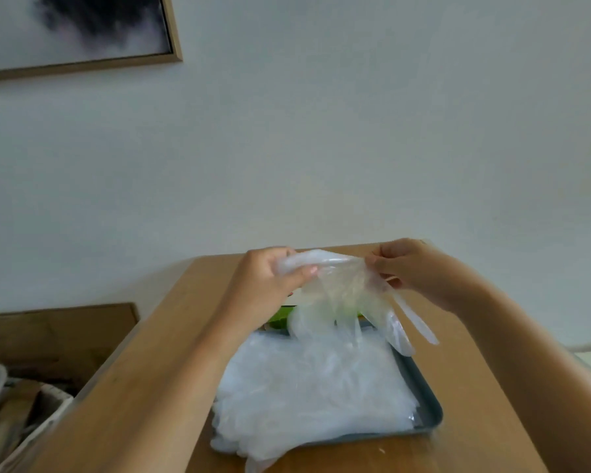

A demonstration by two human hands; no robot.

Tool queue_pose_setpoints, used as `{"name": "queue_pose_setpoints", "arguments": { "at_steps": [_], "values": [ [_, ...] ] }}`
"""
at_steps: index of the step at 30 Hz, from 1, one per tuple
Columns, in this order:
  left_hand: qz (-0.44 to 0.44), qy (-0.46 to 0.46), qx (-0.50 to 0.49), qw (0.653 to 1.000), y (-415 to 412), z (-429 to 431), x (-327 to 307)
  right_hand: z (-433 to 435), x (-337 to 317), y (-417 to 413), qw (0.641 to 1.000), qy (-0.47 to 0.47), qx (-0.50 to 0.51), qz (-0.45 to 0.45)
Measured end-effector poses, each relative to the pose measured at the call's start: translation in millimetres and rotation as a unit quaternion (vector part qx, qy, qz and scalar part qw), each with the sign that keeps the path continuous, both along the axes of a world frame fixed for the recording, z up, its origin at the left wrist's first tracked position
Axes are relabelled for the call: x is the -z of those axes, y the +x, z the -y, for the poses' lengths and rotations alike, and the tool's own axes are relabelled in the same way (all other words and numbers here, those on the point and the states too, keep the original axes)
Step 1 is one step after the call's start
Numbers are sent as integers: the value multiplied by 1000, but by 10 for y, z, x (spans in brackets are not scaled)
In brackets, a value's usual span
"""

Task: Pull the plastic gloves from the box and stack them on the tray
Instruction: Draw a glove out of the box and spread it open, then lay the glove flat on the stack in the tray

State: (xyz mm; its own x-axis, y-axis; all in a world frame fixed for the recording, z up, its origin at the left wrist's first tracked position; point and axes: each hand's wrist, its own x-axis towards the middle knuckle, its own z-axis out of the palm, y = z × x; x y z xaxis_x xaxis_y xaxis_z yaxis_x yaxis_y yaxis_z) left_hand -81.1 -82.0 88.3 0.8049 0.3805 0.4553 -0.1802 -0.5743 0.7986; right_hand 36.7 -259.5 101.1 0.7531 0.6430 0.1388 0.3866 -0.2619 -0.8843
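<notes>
Thin glove (342,295) stretched between left grip (270,278) and right grip (406,268) — both pinch it. Below, pile (307,387) overhangs tray (430,401) — may slide off.

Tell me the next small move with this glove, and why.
Probably lower the glove flat onto the pile and let go. The left hand and right hand pinch its top edge, spread between them, and its fingers hang over the far end of the tray.
</notes>
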Motion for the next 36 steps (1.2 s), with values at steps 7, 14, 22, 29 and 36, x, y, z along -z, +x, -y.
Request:
{"name": "queue_pose_setpoints", "arguments": {
  "at_steps": [7,14,22,29,36],
  "values": [
    [-17,-145,66,987,-5,30,-18,31,-7,-16,982,-170,-79,20],
    [-83,-102,70,989,-52,26,-72,7,-199,-313,995,57,-58,57],
    [-139,-35,120,982,-118,-12,-147,18,-235,-544,954,-108,-2,281],
    [-194,81,186,960,-149,157,-117,-35,-244,-678,933,-108,43,341],
    [-186,46,123,974,-86,233,-22,-38,-279,-701,961,-43,17,273]
  ]
}}
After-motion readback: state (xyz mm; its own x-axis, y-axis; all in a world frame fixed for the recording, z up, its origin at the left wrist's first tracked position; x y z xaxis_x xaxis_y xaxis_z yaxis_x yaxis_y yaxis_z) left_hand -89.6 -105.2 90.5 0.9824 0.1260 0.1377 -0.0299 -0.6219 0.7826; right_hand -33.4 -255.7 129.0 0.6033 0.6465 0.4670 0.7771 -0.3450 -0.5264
